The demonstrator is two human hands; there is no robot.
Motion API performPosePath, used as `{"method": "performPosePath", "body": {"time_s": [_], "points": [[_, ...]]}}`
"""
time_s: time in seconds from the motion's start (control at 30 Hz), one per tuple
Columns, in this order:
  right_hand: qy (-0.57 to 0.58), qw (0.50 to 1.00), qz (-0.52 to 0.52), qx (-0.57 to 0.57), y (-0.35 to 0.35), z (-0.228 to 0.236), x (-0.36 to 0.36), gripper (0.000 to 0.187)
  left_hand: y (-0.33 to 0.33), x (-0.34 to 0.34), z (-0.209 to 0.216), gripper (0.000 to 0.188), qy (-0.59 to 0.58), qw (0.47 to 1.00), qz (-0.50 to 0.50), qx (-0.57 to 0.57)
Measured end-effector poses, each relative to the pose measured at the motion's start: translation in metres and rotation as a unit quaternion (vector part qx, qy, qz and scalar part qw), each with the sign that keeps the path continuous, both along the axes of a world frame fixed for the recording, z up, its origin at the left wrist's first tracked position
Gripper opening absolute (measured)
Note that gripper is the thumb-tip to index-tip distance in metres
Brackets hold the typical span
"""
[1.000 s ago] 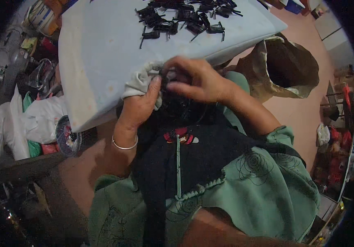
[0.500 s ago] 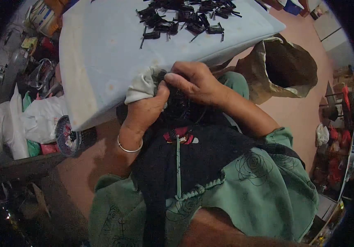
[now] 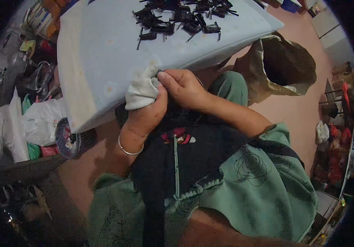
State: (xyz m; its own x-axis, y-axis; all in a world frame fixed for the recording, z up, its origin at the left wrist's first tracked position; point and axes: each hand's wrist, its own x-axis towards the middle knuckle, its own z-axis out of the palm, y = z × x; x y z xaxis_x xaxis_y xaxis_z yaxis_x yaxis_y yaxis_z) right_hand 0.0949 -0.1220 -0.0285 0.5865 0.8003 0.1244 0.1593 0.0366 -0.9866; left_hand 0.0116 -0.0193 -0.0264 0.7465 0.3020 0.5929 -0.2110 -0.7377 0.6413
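Note:
My left hand (image 3: 150,109) has a white cloth or partial glove (image 3: 140,91) over its fingers, and a bangle circles the wrist. The fingers are closed, with a small dark piece showing at the tips. Against it my right hand (image 3: 181,84) pinches with thumb and forefinger, its other fingers curled in. Most of the dark piece is hidden between the hands, so its kind cannot be told. Beyond, on the pale blue-white covered table (image 3: 98,61), lies a loose heap of small black plastic parts (image 3: 191,24) with thin stems sticking out.
An open brown sack (image 3: 251,78) stands on the floor right of the table. White plastic bags (image 3: 43,123) and a mesh basket (image 3: 68,138) crowd the left side. Shelves with red bags (image 3: 337,140) line the right. A black apron (image 3: 197,160) covers my lap.
My right hand has shifted slightly down and left, its fingers more tightly curled near the left fingertips. The dark piece shows less than before. The view has moved slightly.

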Motion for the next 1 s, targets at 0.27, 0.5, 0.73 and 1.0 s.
{"method": "performPosePath", "body": {"time_s": [0.27, 0.5, 0.73, 1.0], "points": [[-0.068, 0.996, 0.064, -0.013, -0.012, 0.009, 0.007, 0.029, -0.001, 0.001, -0.014, 0.023, -0.005, 0.988, -0.005, -0.156], [-0.169, 0.982, 0.067, -0.051, -0.009, 0.010, 0.011, 0.027, -0.005, -0.004, -0.004, 0.021, -0.010, 0.998, 0.003, -0.065], [0.005, 0.999, 0.026, -0.042, 0.003, -0.031, 0.007, 0.025, -0.006, -0.004, 0.001, 0.017, 0.081, 0.985, 0.035, 0.148], [0.022, 0.994, 0.100, -0.031, -0.013, 0.007, 0.007, 0.027, -0.004, -0.005, -0.005, 0.016, 0.025, 0.957, -0.008, -0.290]]}}
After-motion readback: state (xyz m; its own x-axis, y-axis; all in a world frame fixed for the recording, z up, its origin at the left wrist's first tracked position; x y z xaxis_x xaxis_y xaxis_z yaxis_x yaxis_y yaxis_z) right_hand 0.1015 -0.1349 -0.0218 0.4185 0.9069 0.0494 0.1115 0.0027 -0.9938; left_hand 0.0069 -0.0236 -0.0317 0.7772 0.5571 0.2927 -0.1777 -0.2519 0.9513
